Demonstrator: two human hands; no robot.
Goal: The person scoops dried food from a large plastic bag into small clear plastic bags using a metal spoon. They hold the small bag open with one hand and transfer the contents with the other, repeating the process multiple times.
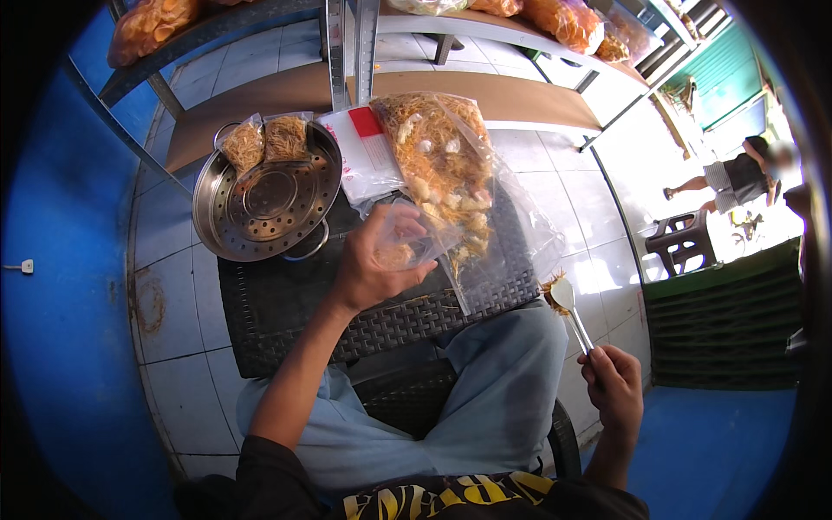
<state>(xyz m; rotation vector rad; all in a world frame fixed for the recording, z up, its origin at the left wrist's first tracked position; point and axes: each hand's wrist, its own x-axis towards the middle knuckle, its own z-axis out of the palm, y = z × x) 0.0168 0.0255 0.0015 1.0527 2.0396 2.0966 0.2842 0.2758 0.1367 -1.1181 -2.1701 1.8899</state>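
Observation:
My left hand (380, 260) holds a small clear plastic bag (406, 244) with its mouth spread and some shredded food at its bottom. Out to the right, my right hand (611, 383) grips a metal spoon (578, 322); brown shreds cling around its head. A large clear bag (442, 156) of orange-brown shreds with pale lumps lies on the black woven-pattern table (279, 338). Two small filled bags (286, 138) rest in a perforated steel steamer pan (270, 224) at the left. Between pan and large bag lies a white packet with a red patch (364, 153).
Metal shelving (468, 26) holding bags of orange snacks stands beyond the table. A blue wall (58, 260) is at the left. On the right are a dark plastic stool (682, 240), a green slatted barrier (721, 325) and, farther off, a person (741, 175).

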